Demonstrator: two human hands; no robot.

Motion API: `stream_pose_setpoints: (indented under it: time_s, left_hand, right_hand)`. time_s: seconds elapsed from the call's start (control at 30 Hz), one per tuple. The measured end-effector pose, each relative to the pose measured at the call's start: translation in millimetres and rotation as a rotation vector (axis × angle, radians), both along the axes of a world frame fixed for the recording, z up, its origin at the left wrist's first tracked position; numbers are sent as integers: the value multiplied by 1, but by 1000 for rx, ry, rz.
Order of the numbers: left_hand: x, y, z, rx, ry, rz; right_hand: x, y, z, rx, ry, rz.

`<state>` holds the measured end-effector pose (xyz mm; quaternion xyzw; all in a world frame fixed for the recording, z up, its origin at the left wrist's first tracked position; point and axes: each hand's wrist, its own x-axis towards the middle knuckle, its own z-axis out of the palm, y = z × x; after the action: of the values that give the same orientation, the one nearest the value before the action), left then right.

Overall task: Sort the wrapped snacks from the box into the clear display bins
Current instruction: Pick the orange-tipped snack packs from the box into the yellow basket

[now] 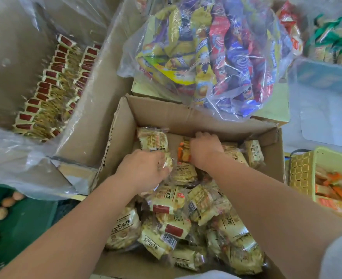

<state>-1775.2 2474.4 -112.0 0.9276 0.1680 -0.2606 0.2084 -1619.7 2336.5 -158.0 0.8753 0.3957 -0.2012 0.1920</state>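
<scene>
An open cardboard box [123, 125] in the middle holds several cream-yellow wrapped snack packs [168, 200] with red labels. Both my hands are inside it. My left hand [144, 170] curls its fingers round a yellow snack pack [169, 162] near the box's centre. My right hand [205, 148] grips an orange-edged snack pack [183, 151] close to the far wall. More yellow packs [153, 138] lie flat at the far end of the box.
A larger box lined with clear plastic [81, 125] at left holds neat rows of red-labelled packs [45, 91]. A clear bag of colourful snacks [216, 57] sits behind. A yellow-green basket [302, 170] with orange packs stands at right. Round brown nuts [1, 213] lie at lower left.
</scene>
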Motion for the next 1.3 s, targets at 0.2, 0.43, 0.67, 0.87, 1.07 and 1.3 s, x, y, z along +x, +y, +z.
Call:
stream_pose_setpoints:
  time_s: [0.2,0.43,0.67,0.87,1.07,1.3]
  left_hand:
    - [42,6,-24,158,-154,75]
    - [59,16,-51,215,-63,109]
    - [76,31,-56,183,-26,208]
    - [78,29,-73,127,76,239]
    - [80,23,-77,283,208,86]
    - [72,19,-57,196,149,-62]
  right_hand:
    - [-6,-15,-12,41,-57,65]
    - [3,-20,-5,182,75,-16]
    - [0,-42,34,560,233,-295]
    - [-24,-78,61,789,403,-467]
    - [-45,-104,71,941,463,-618]
    - [-66,-121,84,1081,504,-736]
